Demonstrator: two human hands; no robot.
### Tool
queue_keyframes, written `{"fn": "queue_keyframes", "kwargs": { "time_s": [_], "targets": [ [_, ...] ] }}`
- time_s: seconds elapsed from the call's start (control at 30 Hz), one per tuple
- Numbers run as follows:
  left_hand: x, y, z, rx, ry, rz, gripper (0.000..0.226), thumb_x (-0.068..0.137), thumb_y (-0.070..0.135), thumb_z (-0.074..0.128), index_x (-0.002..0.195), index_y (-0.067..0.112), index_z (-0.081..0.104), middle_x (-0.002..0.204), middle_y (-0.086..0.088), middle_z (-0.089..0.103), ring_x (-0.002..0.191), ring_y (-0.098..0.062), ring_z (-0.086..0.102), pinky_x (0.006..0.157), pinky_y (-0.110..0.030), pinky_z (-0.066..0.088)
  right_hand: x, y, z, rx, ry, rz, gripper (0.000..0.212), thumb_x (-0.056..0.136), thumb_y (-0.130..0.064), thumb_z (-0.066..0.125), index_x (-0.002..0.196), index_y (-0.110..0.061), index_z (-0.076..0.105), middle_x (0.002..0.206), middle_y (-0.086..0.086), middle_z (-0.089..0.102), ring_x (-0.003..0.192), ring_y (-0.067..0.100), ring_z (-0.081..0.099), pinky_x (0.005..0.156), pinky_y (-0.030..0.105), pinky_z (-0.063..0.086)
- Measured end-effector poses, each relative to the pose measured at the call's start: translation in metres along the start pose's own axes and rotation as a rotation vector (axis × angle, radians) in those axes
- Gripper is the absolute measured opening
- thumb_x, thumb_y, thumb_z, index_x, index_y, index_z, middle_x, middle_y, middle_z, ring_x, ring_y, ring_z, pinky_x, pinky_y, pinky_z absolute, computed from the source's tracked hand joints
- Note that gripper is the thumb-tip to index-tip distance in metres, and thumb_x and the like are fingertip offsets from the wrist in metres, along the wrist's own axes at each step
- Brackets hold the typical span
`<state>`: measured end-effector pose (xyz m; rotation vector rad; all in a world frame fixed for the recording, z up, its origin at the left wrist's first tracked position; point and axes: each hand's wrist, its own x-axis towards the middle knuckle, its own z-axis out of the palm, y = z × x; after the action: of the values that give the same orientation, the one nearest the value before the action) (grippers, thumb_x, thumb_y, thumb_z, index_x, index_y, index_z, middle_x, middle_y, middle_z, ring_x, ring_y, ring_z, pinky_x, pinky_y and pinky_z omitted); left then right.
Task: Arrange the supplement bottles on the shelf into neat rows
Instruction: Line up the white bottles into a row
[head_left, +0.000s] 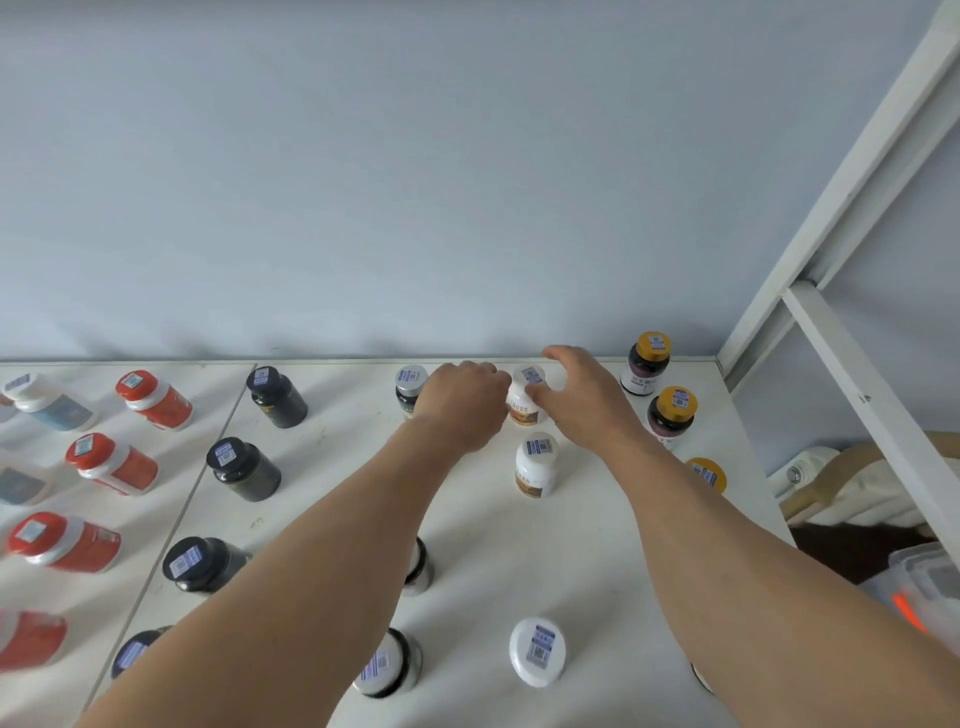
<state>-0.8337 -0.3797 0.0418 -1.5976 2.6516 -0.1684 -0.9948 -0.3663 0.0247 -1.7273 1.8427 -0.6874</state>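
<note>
1. Reaching toward the back of the shelf (597, 545), I had both hands at the white-capped bottle (525, 396) standing upper centre of the frame, close to the rear wall.
2. To do this step well, I judged the bottle should be kept upright and nudged until it lined up with the white bottle (537, 464) just below it and the white cap (537, 651) near the bottom, leaving an even gap to the silver-capped bottle (410, 388) on its left.
3. My left hand (460, 402) was curled, knuckles up; its fingers (491, 382) met the bottle's left side, though I could not tell whether they gripped it or only pressed.
4. My right hand (582, 400) sat on the bottle's right side, fingers (540, 397) loosely spread, the thumb against the body, the forefinger raised above the cap.
5. Yellow-capped bottles (672, 415) ran down the right; dark bottles (241, 467) and red-capped bottles (111, 462) filled the left in columns.
</note>
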Motion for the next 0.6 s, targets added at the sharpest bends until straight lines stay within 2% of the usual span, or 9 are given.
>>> {"fn": "queue_keyframes", "kwargs": {
  "time_s": [0.07, 0.17, 0.4, 0.53, 0.6],
  "targets": [
    [-0.006, 0.003, -0.008, 0.026, 0.051, 0.009, 0.021, 0.097, 0.03, 0.048, 0.107, 0.017, 0.06, 0.11, -0.002, 0.064, 0.104, -0.025, 0.06, 0.08, -0.033, 0.041, -0.012, -0.004, -0.005, -0.109, 0.067, -0.06, 0.043, 0.091, -0.033, 0.058, 0.132, -0.019, 0.053, 0.139, -0.003, 0.05, 0.124, 0.019, 0.049, 0.098, 0.032, 0.04],
    [-0.017, 0.01, -0.019, 0.05, 0.095, 0.029, 0.02, 0.097, 0.029, 0.048, 0.107, 0.017, 0.061, 0.106, -0.001, 0.065, 0.099, -0.024, 0.061, 0.078, -0.032, 0.041, -0.032, -0.01, -0.013, -0.217, 0.081, -0.107, 0.035, 0.095, -0.032, 0.054, 0.126, -0.017, 0.057, 0.133, -0.001, 0.055, 0.118, 0.021, 0.053, 0.094, 0.035, 0.044],
    [-0.06, 0.033, -0.045, 0.034, 0.2, 0.121, 0.025, 0.099, 0.034, 0.045, 0.111, 0.017, 0.058, 0.109, -0.001, 0.063, 0.099, -0.024, 0.06, 0.073, -0.03, 0.034, -0.095, -0.024, -0.033, -0.329, 0.114, -0.083, 0.038, 0.097, -0.035, 0.05, 0.131, -0.02, 0.056, 0.135, -0.001, 0.056, 0.117, 0.022, 0.056, 0.09, 0.035, 0.045],
    [-0.096, 0.052, -0.057, 0.035, 0.225, 0.166, 0.027, 0.099, 0.034, 0.042, 0.109, 0.016, 0.059, 0.108, -0.002, 0.063, 0.098, -0.026, 0.06, 0.071, -0.032, 0.036, -0.143, -0.027, -0.041, -0.358, 0.159, -0.034, 0.038, 0.098, -0.036, 0.049, 0.133, -0.022, 0.055, 0.136, -0.001, 0.056, 0.115, 0.023, 0.056, 0.085, 0.032, 0.043],
    [-0.115, 0.063, -0.062, 0.008, 0.23, 0.184, 0.026, 0.098, 0.033, 0.042, 0.108, 0.016, 0.059, 0.108, -0.001, 0.064, 0.097, -0.026, 0.06, 0.071, -0.033, 0.039, -0.167, -0.027, -0.045, -0.354, 0.177, -0.018, 0.038, 0.097, -0.037, 0.049, 0.132, -0.022, 0.055, 0.135, -0.001, 0.056, 0.116, 0.022, 0.056, 0.088, 0.033, 0.045]
  ]
}}
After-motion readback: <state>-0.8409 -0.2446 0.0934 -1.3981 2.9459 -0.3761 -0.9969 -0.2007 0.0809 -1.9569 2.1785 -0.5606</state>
